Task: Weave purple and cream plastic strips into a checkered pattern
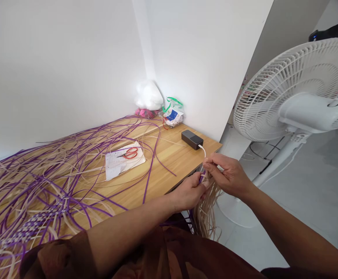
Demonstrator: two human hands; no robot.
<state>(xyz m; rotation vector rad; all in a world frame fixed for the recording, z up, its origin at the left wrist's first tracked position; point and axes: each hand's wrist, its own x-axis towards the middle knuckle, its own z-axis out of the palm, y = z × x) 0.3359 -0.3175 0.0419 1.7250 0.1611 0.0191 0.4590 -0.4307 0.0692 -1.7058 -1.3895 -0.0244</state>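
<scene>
Both hands meet just off the table's right front corner. My left hand (187, 192) is closed around purple and pale weaving strips, its thumb on top. Pinched fingers of my right hand (229, 174) hold a strip right beside it. A bundle of loose beige strips (208, 217) hangs below the hands toward the floor. Purple strips show between my fingers, but the exact crossing there is partly hidden. To the left on the table lies a woven purple-and-white piece (36, 224), with long loose strips spreading from it.
On the wooden table (163, 155) are red-handled scissors (131, 153) on a white paper (113, 166) and a black power bank (192, 139) with a white cable. Plastic bags (173, 114) sit in the corner. A white fan (296, 93) stands at the right.
</scene>
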